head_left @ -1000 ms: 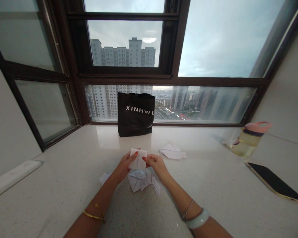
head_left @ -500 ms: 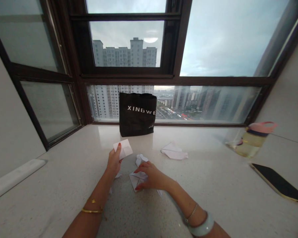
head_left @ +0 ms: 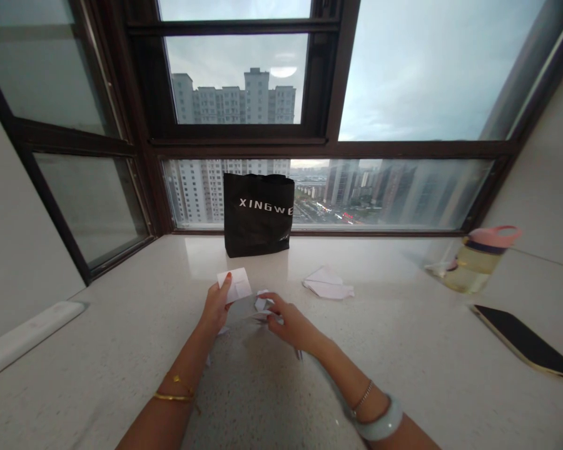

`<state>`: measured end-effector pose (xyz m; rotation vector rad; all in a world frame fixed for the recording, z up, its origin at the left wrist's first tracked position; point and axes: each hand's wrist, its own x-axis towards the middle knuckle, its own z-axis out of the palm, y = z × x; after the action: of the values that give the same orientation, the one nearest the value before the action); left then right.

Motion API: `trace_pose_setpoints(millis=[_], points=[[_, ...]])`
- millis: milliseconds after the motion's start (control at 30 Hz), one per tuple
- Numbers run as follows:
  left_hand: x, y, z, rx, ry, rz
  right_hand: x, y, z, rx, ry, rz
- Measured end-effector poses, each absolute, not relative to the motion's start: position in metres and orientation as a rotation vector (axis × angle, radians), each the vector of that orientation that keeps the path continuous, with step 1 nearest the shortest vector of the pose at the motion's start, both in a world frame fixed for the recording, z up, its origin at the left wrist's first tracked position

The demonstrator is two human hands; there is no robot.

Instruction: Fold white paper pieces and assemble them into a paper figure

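My left hand [head_left: 216, 304] grips a small folded square of white paper [head_left: 241, 287], thumb on its face. Close by, my right hand [head_left: 293, 325] pinches another folded white paper [head_left: 261, 315], seen nearly edge-on and slightly blurred above the counter. Just behind those fingertips is a crumpled-looking bit of folded paper [head_left: 261, 302]; whether a finger touches it I cannot tell. More paper pokes out beside my left wrist and under my right hand, mostly hidden. Farther back to the right lies a larger folded white paper [head_left: 327, 284].
A black bag [head_left: 259, 225] with white lettering stands by the window. On the right are a bottle with a pink lid [head_left: 481, 262] and a dark phone [head_left: 528, 340]. A long white device [head_left: 32, 337] lies at the left on the speckled counter [head_left: 394, 350].
My right hand has raised the folded paper off the counter and tipped it from flat to nearly edge-on. The paper in my left hand has turned a little.
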<state>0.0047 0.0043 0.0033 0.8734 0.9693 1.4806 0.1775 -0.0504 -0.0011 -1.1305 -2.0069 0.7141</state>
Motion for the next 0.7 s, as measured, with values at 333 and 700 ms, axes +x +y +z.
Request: trace_pose_setpoints(millis=[333, 700], points=[[0.015, -0.002, 0.001, 0.983, 0.997, 1.27, 0.18, -0.029, -0.007, -0.863, -1.341, 1.257], [0.028, -0.011, 0.002, 1.013, 0.993, 1.092, 0.186, -0.032, -0.001, -0.869, -1.044, 1.35]])
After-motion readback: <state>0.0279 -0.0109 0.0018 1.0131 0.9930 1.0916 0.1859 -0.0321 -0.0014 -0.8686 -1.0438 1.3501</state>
